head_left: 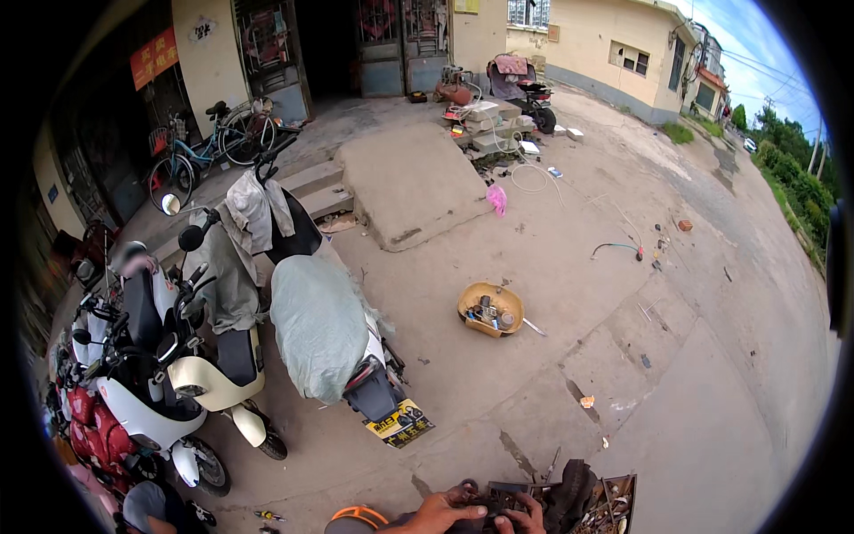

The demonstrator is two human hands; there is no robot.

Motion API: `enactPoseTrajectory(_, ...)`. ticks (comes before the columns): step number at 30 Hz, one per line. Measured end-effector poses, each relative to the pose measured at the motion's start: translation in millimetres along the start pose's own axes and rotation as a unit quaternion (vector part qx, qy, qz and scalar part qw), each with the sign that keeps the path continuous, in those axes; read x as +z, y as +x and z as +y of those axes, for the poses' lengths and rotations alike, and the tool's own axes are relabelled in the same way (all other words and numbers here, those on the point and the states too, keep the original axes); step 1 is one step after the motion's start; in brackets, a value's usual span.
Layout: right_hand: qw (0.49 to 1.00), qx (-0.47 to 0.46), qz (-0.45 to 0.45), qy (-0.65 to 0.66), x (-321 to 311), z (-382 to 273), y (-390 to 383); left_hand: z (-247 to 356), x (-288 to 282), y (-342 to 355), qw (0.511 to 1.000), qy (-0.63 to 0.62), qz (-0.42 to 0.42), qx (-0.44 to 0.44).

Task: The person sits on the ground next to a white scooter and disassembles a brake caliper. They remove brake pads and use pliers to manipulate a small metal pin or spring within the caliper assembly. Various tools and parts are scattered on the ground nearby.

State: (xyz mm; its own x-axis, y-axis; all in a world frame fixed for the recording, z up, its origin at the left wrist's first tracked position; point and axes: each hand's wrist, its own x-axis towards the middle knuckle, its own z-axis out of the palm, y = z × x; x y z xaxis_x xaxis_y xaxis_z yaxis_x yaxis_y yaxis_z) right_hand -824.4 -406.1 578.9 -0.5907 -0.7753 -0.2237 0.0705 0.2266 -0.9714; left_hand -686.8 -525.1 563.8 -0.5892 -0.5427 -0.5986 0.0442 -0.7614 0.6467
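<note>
At the lower edge my left hand (441,511) and my right hand (528,516) are close together, fingers bent inward. Between them they grip a small dark part (492,505), too small and shaded to name. Just beyond and to the right lies a shallow compartment tray (633,500) filled with small metal pieces. A dark, crumpled, worn-looking item (569,492) rests over its left side, beside my right hand. To the left of my left hand is something with an orange rim (360,513), partly cut off by the picture's edge.
Parked scooters (218,369) crowd the left, one under a pale green cover (320,325). Ahead stands a tan basin (479,327) of small parts. Farther off are a concrete ramp (414,182), a pink bag (496,199) and a loose hose (614,246). A yellow-and-red tool (269,515) lies lower left.
</note>
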Motion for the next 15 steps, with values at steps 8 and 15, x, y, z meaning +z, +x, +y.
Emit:
enactPoseTrajectory(8,0.996,-0.043,-0.045,0.068,-0.2,-11.1,146.8,72.7,26.2,103.3,0.999,0.031,0.006,-0.028)
enactPoseTrajectory(15,0.968,0.059,0.02,0.241,8.1,-47.7,257.7,191.7,-42.4,167.2,0.901,-0.396,-0.172,0.05)
